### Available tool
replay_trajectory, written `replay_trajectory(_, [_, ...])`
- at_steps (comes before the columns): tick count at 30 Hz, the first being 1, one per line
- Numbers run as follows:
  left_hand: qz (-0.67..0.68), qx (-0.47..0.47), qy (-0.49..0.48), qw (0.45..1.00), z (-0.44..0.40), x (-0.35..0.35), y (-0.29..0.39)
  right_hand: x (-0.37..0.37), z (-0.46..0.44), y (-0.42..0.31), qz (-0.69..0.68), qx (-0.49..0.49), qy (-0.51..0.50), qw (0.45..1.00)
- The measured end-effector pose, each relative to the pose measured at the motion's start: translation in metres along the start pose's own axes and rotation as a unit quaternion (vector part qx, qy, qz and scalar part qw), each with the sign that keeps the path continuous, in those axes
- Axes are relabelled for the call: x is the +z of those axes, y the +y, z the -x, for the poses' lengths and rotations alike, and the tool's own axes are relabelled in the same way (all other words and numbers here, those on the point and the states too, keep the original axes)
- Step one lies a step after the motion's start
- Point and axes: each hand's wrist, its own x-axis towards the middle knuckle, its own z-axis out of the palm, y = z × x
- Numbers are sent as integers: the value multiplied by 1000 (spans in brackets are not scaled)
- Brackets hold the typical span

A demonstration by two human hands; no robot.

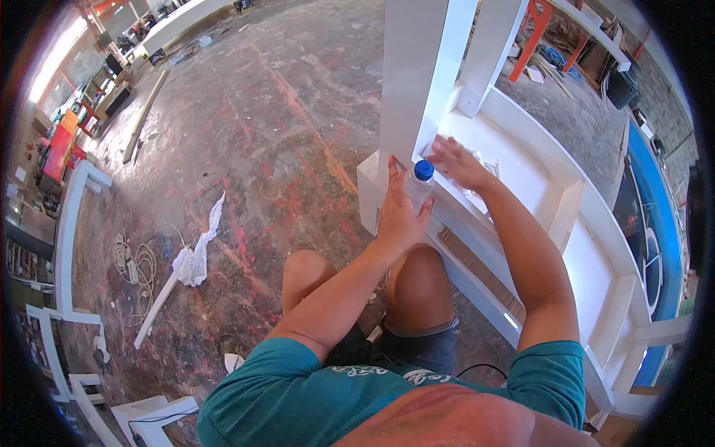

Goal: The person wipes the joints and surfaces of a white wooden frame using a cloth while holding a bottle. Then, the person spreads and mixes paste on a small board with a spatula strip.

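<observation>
In the head view, a clear plastic bottle with a blue cap point(424, 170) stands upright beside a tall white post point(412, 82). My left hand point(402, 214) is wrapped round the bottle, its fingertips close to the face of the post. Just beyond the cap, my right hand point(460, 164) reaches over the edge of a white frame, near the foot of the post. Its fingers are stretched out and somewhat apart, with nothing visible in them. Under that hand lies something whitish and crumpled, partly hidden, which I cannot make out.
The large white frame point(570, 197) with curved side and crosspieces extends to my right. On the stained floor at left lie a white cloth point(195, 261) by a white stick point(156, 313) and a coiled cord point(134, 272). A long plank point(145, 115) lies farther off. White frames line the left edge.
</observation>
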Motion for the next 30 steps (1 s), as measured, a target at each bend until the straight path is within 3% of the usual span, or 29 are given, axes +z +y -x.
replay_trajectory(4, [16,-10,-2,1000,0,-2,5,-5,-4,4,46,-33,-36,998])
replay_trajectory(7, [6,-4,3,1000,1,-1,2,-12,-8,3,-40,3,18,999])
replay_trajectory(10, [6,-6,0,1000,1,0,3,5,2,7,64,-2,-14,998])
replay_trajectory(14, [11,-12,-2,1000,-1,-3,5,-8,-7,3,-56,29,-19,998])
replay_trajectory(18, [-4,-19,-7,1000,0,-1,3,-1,-4,7,29,8,-14,999])
replay_trajectory(24, [31,-25,2,999,1,-2,6,-11,0,-8,-82,26,-18,996])
replay_trajectory(27, [30,-39,-22,999,-1,-4,8,-4,1,-2,-29,22,-33,999])
replay_trajectory(30, [-5,1,-2,1000,-1,-2,6,-8,-3,3,-72,4,0,997])
